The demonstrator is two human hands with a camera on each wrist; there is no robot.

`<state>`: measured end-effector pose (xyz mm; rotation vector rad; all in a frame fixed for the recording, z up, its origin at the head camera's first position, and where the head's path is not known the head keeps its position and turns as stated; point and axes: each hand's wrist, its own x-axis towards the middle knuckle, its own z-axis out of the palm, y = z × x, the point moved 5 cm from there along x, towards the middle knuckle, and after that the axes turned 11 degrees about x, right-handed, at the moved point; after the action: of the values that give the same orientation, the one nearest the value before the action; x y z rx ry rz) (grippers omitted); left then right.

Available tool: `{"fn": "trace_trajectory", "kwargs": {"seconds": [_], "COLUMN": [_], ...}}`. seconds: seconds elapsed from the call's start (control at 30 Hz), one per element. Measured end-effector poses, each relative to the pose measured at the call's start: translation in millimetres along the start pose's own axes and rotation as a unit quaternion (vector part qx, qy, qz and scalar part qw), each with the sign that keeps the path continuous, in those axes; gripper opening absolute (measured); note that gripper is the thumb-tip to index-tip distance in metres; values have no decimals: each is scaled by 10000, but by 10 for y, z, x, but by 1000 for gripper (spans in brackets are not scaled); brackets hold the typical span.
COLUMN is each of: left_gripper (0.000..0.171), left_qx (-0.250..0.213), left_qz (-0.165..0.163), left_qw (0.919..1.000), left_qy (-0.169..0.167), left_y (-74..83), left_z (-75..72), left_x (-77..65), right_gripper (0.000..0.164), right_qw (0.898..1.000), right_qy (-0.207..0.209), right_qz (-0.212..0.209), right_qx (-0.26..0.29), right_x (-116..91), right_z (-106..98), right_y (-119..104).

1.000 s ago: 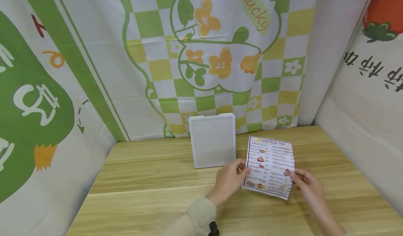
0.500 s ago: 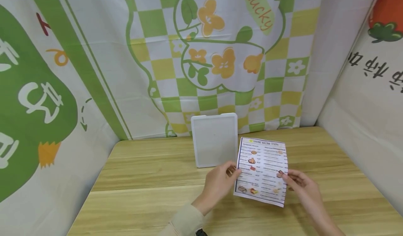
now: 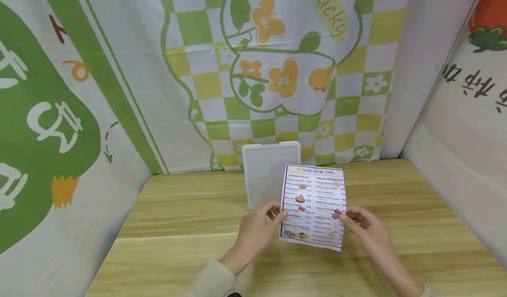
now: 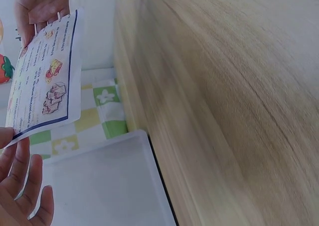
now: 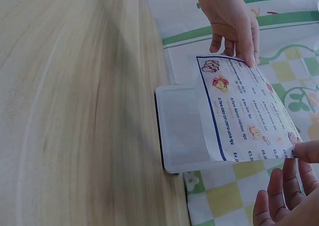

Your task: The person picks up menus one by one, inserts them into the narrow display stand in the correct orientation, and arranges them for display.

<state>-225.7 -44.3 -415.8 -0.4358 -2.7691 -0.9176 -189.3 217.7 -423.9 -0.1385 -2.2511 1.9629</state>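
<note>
A printed menu sheet headed "DIM SUM INN" is held up off the table, slightly bowed. My left hand pinches its left edge between thumb and fingers. On the opposite edge my right hand pinches the paper the same way. Behind the sheet a white-framed panel stands upright at the back of the table, its lower right part hidden by the paper. In the left wrist view the menu spans both hands, well above the wood.
The wooden table reaches back to a green-and-yellow checked curtain. Fabric walls with printed pictures and lettering close in the left and right sides.
Both hands have carried the menu sheet leftward, from the right of the white panel to in front of its right part. The view has shifted slightly; the panel stays standing.
</note>
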Motion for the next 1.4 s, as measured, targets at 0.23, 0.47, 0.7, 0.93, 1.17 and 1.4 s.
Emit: {"fn": "trace_trajectory", "kwargs": {"seconds": [0.23,0.47,0.7,0.93,1.17,1.4], "left_gripper": [20,17,16,13,15,14], "left_qx": [116,199,430,633,777,918], "left_qz": [88,170,209,349,442,505], "left_qw": [9996,9985,9970,9944,9923,9889], "left_qy": [257,490,610,769,855,1051], "left_y": [-62,-61,-43,-26,-28,-35], "left_z": [-163,-351,-508,-646,-780,-907], "left_x": [-48,-92,-66,-3,101,254], "right_gripper": [38,34,31,29,28,31], "right_qw": [9996,9981,9968,9937,9906,9919], "right_qy": [-209,-295,-306,-328,-424,-402], "right_qz": [-147,-427,-649,-922,-1214,-1169], "right_qx": [112,340,359,555,472,295], "right_x": [54,89,159,272,377,505], "right_z": [137,259,361,452,523,592], "right_y": [-116,-238,-367,-502,-607,-716]}}
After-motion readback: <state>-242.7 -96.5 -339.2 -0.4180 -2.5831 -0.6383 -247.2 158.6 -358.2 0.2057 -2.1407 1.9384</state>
